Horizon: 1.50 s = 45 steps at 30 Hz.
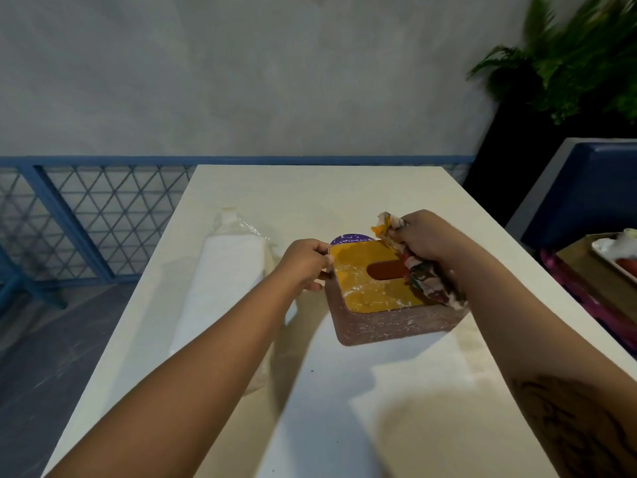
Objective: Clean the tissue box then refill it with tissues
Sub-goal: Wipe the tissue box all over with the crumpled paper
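Here, tissue box [374, 298] under cloth [425, 279], slot [382, 270] upward, lengthwise left-right

The purple disc [351, 239] was mostly hidden behind the box [396, 326]; its print was too small to read. The cloth [427, 281] covered the right end of the slot [384, 270] and the fingertips of the right hand [431, 239]. The plant [582, 63] was blurred and, like the tray [606, 258], cut off by the right edge.
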### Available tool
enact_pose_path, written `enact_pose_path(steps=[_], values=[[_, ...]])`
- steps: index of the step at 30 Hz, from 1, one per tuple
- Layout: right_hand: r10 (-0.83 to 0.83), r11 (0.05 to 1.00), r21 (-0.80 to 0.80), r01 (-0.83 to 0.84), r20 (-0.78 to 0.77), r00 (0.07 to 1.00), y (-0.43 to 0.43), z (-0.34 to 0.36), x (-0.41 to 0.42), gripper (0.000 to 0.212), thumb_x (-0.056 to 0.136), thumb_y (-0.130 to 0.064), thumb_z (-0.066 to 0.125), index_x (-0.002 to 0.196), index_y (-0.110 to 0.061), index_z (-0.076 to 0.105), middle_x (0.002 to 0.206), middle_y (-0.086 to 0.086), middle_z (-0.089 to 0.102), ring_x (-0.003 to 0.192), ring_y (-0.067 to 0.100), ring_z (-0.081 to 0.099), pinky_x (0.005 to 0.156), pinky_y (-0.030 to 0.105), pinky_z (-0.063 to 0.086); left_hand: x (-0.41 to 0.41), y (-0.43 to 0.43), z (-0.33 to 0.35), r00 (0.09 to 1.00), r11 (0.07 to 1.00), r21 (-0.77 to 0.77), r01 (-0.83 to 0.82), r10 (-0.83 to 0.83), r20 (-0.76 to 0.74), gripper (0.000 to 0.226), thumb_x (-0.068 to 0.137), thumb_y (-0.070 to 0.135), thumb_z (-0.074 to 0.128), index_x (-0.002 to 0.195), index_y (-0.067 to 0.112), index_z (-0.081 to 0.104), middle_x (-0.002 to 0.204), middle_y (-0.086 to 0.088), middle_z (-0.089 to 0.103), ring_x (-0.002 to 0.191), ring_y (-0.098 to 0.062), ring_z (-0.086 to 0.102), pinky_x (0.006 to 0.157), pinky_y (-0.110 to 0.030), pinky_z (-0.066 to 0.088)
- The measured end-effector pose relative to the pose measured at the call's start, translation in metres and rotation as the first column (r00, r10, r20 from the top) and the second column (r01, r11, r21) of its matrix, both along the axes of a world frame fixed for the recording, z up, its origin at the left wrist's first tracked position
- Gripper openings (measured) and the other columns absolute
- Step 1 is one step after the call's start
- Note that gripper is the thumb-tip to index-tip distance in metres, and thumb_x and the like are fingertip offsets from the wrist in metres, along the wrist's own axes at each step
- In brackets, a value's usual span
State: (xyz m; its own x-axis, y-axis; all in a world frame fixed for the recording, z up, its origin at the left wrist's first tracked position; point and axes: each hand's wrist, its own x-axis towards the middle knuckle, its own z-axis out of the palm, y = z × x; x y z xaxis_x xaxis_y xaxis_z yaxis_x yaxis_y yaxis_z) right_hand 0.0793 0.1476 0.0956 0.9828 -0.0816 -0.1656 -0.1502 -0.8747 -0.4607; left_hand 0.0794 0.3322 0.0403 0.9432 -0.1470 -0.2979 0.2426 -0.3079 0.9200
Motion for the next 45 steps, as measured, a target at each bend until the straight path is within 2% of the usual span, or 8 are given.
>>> enact_pose_path(steps=[4, 14, 19, 23, 32, 37, 41, 45], values=[[0.053, 0.997, -0.066, -0.051, 0.036, 0.998, 0.022, -0.014, 0.006, 0.026, 0.095, -0.014, 0.045, 0.071, -0.006, 0.052, 0.069, 0.007, 0.052, 0.074, 0.026, 0.05, 0.051, 0.028, 0.033, 0.002, 0.001, 0.0, 1.0, 1.0, 0.01, 0.021, -0.021, 0.01, 0.022, 0.092, 0.002, 0.048, 0.1, 0.015, 0.062, 0.087, -0.005, 0.061, 0.062, -0.011, 0.059, 0.055, -0.022, 0.04], [0.243, 0.969, -0.068, -0.238, 0.066, 0.968, 0.044, -0.018, 0.004, 0.018, 0.093, -0.009, 0.044, 0.105, 0.0, 0.054, 0.097, 0.011, 0.055, 0.093, 0.027, 0.052, 0.074, 0.03, 0.037, 0.003, -0.004, -0.003, 0.999, 0.998, 0.043, -0.037, 0.036, 0.01, 0.026, 0.089, -0.003, 0.044, 0.084, 0.017, 0.059, 0.069, 0.001, 0.056, 0.059, -0.011, 0.059, 0.055, -0.024, 0.04], [0.36, 0.932, 0.079, -0.354, -0.078, 0.93, 0.037, -0.004, -0.004, 0.013, 0.094, -0.015, 0.048, 0.093, -0.003, 0.054, 0.091, 0.016, 0.057, 0.082, 0.025, 0.053, 0.068, 0.033, 0.039, 0.001, -0.007, -0.003, 0.997, 0.995, 0.05, -0.082, 0.081, 0.017, 0.034, 0.088, -0.004, 0.043, 0.068, 0.02, 0.056, 0.066, 0.0, 0.055, 0.06, -0.013, 0.057, 0.057, -0.025, 0.041], [0.233, 0.958, 0.199, -0.209, -0.108, 0.966, 0.002, 0.009, -0.002, 0.034, 0.094, -0.032, 0.052, 0.094, 0.0, 0.064, 0.093, 0.017, 0.067, 0.084, 0.026, 0.059, 0.082, 0.036, 0.046, -0.002, -0.005, 0.0, 0.997, 0.997, 0.027, -0.073, 0.073, 0.006, 0.029, 0.093, 0.002, 0.045, 0.079, 0.022, 0.062, 0.072, 0.002, 0.06, 0.062, -0.009, 0.059, 0.057, -0.023, 0.043], [0.23, 0.973, -0.009, -0.23, 0.007, 0.973, 0.009, -0.015, 0.016, 0.024, 0.094, -0.011, 0.045, 0.07, -0.011, 0.049, 0.067, 0.005, 0.051, 0.063, 0.022, 0.05, 0.052, 0.028, 0.037, 0.002, 0.0, 0.007, 1.0, 0.999, 0.036, -0.02, 0.021, -0.005, 0.023, 0.094, 0.007, 0.05, 0.108, 0.016, 0.065, 0.089, 0.0, 0.065, 0.066, -0.009, 0.065, 0.047, -0.015, 0.044], [0.474, 0.865, -0.214, -0.453, 0.053, 0.879, 0.025, -0.028, 0.016, 0.013, 0.093, -0.013, 0.043, 0.098, -0.007, 0.053, 0.093, 0.005, 0.052, 0.088, 0.026, 0.056, 0.07, 0.035, 0.042, 0.003, 0.0, 0.003, 0.998, 0.998, 0.015, -0.062, 0.062, -0.026, 0.025, 0.093, 0.006, 0.05, 0.082, 0.025, 0.063, 0.079, 0.008, 0.063, 0.051, 0.0, 0.065, 0.051, -0.018, 0.045], [0.599, 0.79, -0.154, -0.594, -0.015, 0.801, 0.03, -0.019, 0.005, 0.01, 0.091, -0.007, 0.041, 0.091, -0.009, 0.051, 0.097, 0.007, 0.049, 0.087, 0.026, 0.053, 0.075, 0.04, 0.045, 0.003, -0.002, 0.002, 0.996, 0.996, 0.033, -0.083, 0.084, -0.035, 0.03, 0.09, 0.002, 0.048, 0.082, 0.026, 0.065, 0.075, 0.006, 0.065, 0.059, -0.005, 0.063, 0.053, -0.019, 0.046], [0.645, 0.76, -0.046, -0.648, -0.07, 0.761, 0.026, -0.012, -0.006, 0.015, 0.091, -0.006, 0.043, 0.097, -0.006, 0.057, 0.098, 0.007, 0.051, 0.088, 0.025, 0.054, 0.08, 0.042, 0.049, 0.004, -0.002, 0.002, 0.994, 0.994, 0.033, -0.105, 0.106, -0.035, 0.023, 0.091, 0.007, 0.05, 0.088, 0.024, 0.066, 0.067, 0.007, 0.062, 0.043, -0.001, 0.057, 0.056, -0.021, 0.046]])
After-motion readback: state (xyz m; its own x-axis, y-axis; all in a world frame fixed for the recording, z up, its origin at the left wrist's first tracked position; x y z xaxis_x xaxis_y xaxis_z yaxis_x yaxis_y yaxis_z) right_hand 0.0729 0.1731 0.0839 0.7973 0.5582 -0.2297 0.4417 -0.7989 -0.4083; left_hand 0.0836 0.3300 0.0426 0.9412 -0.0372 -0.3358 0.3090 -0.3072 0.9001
